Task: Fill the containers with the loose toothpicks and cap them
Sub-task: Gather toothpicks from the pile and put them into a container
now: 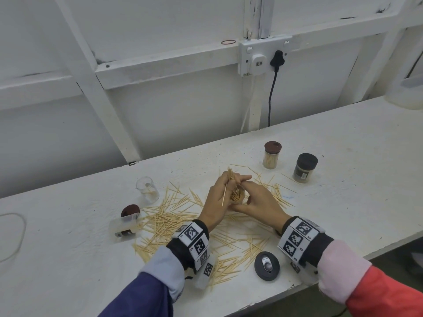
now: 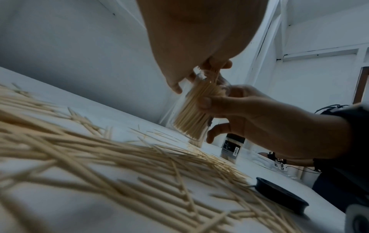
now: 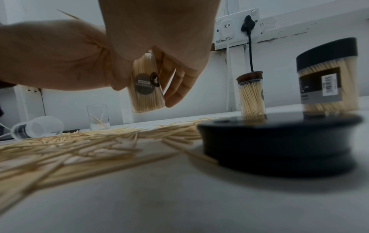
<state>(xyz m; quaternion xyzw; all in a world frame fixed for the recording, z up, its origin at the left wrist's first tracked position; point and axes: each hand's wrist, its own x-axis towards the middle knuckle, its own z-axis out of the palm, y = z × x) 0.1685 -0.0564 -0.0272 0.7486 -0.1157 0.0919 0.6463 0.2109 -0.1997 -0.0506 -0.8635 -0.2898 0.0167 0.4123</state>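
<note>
My right hand (image 1: 246,195) grips a clear labelled container (image 3: 144,85), tilted and lifted off the white table and nearly full of toothpicks. Over its open mouth my left hand (image 1: 233,179) pinches a small bunch of toothpicks (image 2: 212,74), and one stray pick sticks down past the palm. Loose toothpicks (image 1: 174,220) lie scattered around and in front of both hands. An upright clear container (image 1: 147,189) at the left holds a few picks. Another container (image 1: 124,225) lies on its side, a brown cap (image 1: 130,211) beside it. A black cap (image 1: 267,266) rests near my right wrist.
Two capped, filled jars stand at the back right: one with a brown lid (image 1: 272,157), one with a black lid (image 1: 304,168). A wall socket with a black plug (image 1: 277,59) hangs above the table. The table's front edge (image 1: 297,287) runs close to my right wrist.
</note>
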